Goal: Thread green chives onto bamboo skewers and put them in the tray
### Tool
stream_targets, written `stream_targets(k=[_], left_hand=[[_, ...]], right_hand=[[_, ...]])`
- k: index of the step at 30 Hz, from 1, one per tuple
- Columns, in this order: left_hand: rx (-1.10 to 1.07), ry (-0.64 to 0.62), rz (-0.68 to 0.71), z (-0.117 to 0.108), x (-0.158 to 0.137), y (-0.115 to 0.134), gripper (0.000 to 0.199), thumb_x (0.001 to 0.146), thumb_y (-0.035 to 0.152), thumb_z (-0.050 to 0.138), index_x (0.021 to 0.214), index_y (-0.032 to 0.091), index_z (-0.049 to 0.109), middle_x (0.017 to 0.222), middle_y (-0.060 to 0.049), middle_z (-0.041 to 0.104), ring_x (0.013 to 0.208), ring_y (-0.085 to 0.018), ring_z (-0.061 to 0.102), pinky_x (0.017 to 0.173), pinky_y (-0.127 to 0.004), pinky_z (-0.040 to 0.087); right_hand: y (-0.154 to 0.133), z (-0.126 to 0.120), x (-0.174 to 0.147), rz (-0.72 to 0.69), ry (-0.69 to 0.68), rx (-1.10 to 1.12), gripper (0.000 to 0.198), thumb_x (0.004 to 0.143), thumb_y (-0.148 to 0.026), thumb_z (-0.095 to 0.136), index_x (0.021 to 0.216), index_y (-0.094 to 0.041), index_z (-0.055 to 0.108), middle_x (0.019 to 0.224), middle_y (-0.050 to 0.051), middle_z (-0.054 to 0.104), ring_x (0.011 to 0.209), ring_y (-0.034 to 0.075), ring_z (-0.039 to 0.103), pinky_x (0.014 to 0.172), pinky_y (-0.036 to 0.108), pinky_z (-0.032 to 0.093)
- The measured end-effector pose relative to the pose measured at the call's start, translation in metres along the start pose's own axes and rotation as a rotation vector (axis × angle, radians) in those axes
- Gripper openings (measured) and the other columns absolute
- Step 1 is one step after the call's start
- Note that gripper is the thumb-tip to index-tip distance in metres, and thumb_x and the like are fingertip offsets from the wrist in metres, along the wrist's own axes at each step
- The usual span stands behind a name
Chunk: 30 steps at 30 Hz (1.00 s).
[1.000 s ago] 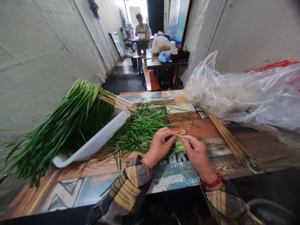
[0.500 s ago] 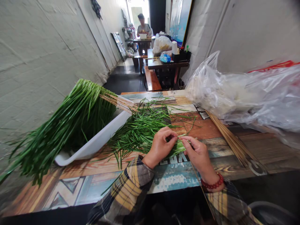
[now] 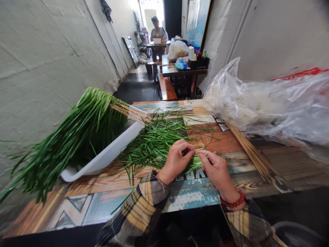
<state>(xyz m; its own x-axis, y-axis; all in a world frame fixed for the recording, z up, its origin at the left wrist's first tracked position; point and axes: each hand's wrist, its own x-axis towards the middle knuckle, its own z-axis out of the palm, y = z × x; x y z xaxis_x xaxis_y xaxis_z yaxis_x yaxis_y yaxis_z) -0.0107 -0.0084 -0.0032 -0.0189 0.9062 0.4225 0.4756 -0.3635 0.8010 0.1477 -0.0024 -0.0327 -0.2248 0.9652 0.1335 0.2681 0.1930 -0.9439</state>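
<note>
My left hand [image 3: 178, 160] is closed in a pinch on the pale end of a few Chinese chives [image 3: 199, 149]. Close beside it, my right hand [image 3: 216, 170] pinches a thin bamboo skewer [image 3: 217, 196] near its tip, its fingertips touching the same chive stems. The skewer slants down past my right wrist to the bottom of the view. Under and beyond my left hand lies a loose pile of chives [image 3: 156, 140]. To the left, a thick row of chives [image 3: 95, 113] threaded on several skewers [image 3: 130, 112] hangs over a white tray [image 3: 102, 159].
A bundle of bamboo skewers [image 3: 248, 151] lies on the wood-patterned table [image 3: 190, 195] to the right, its far end beneath clear plastic bags [image 3: 257, 103]. Farther back are a bench [image 3: 167, 87], another table [image 3: 171, 71] with bags, and a seated person [image 3: 157, 32].
My right fingertips have shifted very slightly left toward my left hand. Otherwise both hands and the chives stay as they were.
</note>
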Motion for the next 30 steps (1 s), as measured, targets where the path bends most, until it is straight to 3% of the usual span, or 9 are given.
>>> stream_targets(k=[25, 30], left_hand=[[-0.001, -0.024, 0.018, -0.0006, 0.0, 0.0013, 0.009, 0.075, 0.009, 0.061, 0.068, 0.015, 0.062, 0.069, -0.002, 0.06, 0.069, -0.013, 0.054, 0.065, -0.024, 0.042], [0.008, -0.03, 0.032, -0.0009, -0.0002, 0.0016, 0.01, 0.075, 0.008, 0.061, 0.068, 0.015, 0.063, 0.069, -0.001, 0.059, 0.07, -0.013, 0.053, 0.067, -0.024, 0.041]], right_hand=[[0.0028, 0.001, 0.001, 0.008, -0.006, -0.018, 0.032, 0.087, -0.044, 0.051, 0.096, -0.018, 0.067, 0.062, -0.001, 0.064, 0.046, 0.012, 0.058, 0.046, 0.023, 0.044], [0.0063, 0.0023, 0.0014, 0.013, 0.022, 0.031, 0.04, 0.086, -0.043, 0.054, 0.119, -0.019, 0.056, 0.066, -0.001, 0.063, 0.045, 0.012, 0.054, 0.045, 0.024, 0.044]])
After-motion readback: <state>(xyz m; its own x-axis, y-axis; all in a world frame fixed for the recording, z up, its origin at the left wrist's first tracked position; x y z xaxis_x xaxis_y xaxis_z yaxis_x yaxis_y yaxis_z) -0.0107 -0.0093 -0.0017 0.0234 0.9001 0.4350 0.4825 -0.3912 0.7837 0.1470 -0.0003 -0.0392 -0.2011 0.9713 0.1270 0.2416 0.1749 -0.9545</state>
